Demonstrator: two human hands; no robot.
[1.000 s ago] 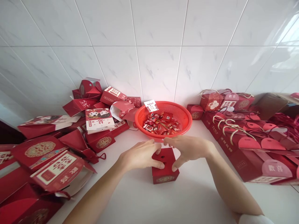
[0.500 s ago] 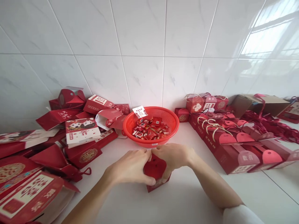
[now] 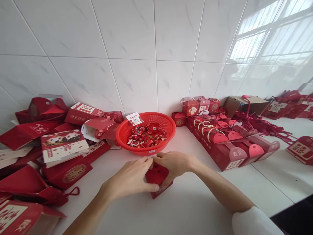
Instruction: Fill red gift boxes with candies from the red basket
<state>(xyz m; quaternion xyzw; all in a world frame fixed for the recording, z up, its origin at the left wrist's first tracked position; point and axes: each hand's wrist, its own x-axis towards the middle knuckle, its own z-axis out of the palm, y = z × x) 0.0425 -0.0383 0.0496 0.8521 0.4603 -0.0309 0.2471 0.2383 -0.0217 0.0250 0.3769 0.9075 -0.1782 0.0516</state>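
A small red box (image 3: 157, 174) stands on the white surface in front of the basket, with a rounded flap on top. My left hand (image 3: 132, 179) grips its left side, thumb at the near edge and fingers at the far edge. On the other side my right hand (image 3: 174, 164) holds the same box, fingertips close to those of the left. Just behind the hands, a red plastic basket (image 3: 171, 130) holds several red-wrapped candies (image 3: 148, 138) and a white printed card (image 3: 134, 119).
Loose red boxes (image 3: 75, 173) and printed cards (image 3: 64, 145) are heaped at the left. Rows of red boxes with rope handles (image 3: 217, 151) stand at the right. Further right are dark red ribbons (image 3: 254, 125), a brown carton (image 3: 244, 105) and another red box (image 3: 302, 150).
The camera view has turned to the right, so everything appears further left. Both hands keep their hold on the small red box, with little change in their pose.
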